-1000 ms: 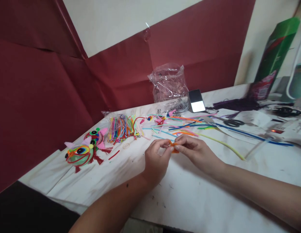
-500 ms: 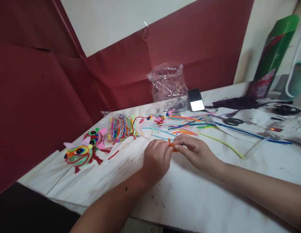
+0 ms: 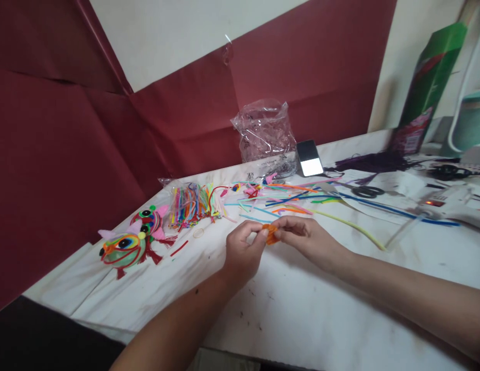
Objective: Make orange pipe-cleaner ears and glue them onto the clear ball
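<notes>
Both hands meet over the middle of the white table. My left hand and my right hand each pinch a small orange pipe cleaner that is bent into a tight curl between the fingertips. Just beyond the hands lies a scatter of loose coloured pipe cleaners, with a long yellow-green one running off to the right.
A clear bag of coloured pipe cleaners and two decorated craft balls sit to the left. Behind are a crumpled plastic bag, a phone, scissors, a glue gun and a green box. A dark red backdrop borders the table.
The orange pipe cleaner has been twisted from a loose loop into a tighter curl between my fingertips. The hands stay together; the view has shifted slightly.
</notes>
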The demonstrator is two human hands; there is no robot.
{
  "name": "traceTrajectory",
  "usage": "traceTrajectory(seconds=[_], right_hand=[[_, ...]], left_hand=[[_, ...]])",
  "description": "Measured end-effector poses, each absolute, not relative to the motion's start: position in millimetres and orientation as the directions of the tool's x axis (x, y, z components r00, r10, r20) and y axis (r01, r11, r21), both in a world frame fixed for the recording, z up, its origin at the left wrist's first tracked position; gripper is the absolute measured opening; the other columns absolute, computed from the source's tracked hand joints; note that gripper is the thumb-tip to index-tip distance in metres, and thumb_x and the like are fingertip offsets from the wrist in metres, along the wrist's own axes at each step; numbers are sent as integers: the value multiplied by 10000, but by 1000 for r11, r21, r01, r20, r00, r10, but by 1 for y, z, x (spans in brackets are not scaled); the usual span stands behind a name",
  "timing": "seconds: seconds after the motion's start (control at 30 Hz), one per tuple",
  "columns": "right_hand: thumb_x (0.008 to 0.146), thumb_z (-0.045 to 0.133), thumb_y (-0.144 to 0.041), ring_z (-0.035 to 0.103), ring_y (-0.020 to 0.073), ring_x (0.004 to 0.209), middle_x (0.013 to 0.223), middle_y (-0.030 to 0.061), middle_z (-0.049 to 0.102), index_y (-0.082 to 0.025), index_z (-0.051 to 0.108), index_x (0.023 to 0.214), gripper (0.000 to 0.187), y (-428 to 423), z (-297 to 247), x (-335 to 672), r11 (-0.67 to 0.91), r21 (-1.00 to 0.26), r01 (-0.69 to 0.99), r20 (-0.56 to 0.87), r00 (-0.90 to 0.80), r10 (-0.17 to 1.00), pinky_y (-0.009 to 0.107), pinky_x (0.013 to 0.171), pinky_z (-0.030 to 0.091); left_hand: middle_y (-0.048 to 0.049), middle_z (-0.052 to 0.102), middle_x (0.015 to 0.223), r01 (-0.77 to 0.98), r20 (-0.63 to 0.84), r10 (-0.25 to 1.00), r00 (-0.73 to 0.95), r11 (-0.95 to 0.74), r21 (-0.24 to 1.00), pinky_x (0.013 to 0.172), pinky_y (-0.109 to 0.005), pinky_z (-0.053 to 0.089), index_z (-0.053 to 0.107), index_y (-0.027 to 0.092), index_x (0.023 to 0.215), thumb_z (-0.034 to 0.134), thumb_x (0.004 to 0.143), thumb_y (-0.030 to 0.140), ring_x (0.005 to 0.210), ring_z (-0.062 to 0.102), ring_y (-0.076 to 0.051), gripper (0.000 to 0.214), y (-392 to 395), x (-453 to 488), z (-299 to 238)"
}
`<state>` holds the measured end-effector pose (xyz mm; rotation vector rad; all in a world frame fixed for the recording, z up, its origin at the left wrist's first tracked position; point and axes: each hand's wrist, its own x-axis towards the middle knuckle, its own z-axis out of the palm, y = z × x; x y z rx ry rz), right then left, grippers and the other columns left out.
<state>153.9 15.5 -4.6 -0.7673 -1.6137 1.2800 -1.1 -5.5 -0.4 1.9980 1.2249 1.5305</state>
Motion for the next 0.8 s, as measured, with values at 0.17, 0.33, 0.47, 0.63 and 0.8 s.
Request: traceTrajectory(seconds=[0.17,0.33,0.47,0.63,0.8], right_hand=[[727,613,-425,600,175,689,704,29,647,-184,598,699,243,15,-7,154,336,-942,-30,325,-343,881,314,668,471],[744,597,-404,587,180,692,701,33,639,-182,623,690,229,15,-7,154,415,-909,45,376,-341,861,313,662,455],[745,586,-432,586,171,709,726,24,650,-189,646,713,252,16,-6,155,329,-944,-31,318,-354,880,302,682,456],[719,624,-417,593,163,685,703,25,643,-179,613,712,238,17,-7,155,275,-958,-81,286,-335,898,300,676,468],[707,628,-385,608,185,681,704,43,646,-170,595,723,217,18,-11,153,343,-939,4,326,-304,895,334,672,482]], left_hand=[[-19,633,714,426,565,822,74,-538,727,693,-260,436,623,167,709,554,752,226,703,575,-146,100,-4,-1,-2],[-14,604,684,317,434,899,50,-427,847,666,-260,431,592,155,717,578,747,289,663,542,-134,138,-2,-1,-6],[7,574,631,145,341,939,51,-344,928,618,-246,418,577,152,692,599,721,308,595,501,-110,161,1,-1,-3],[-8,586,650,148,349,935,64,-355,923,635,-249,422,606,141,684,623,700,282,632,517,-120,143,3,-1,-3],[-26,617,706,213,385,921,59,-389,896,672,-261,439,626,143,713,608,722,267,681,552,-136,125,3,-3,-8]])
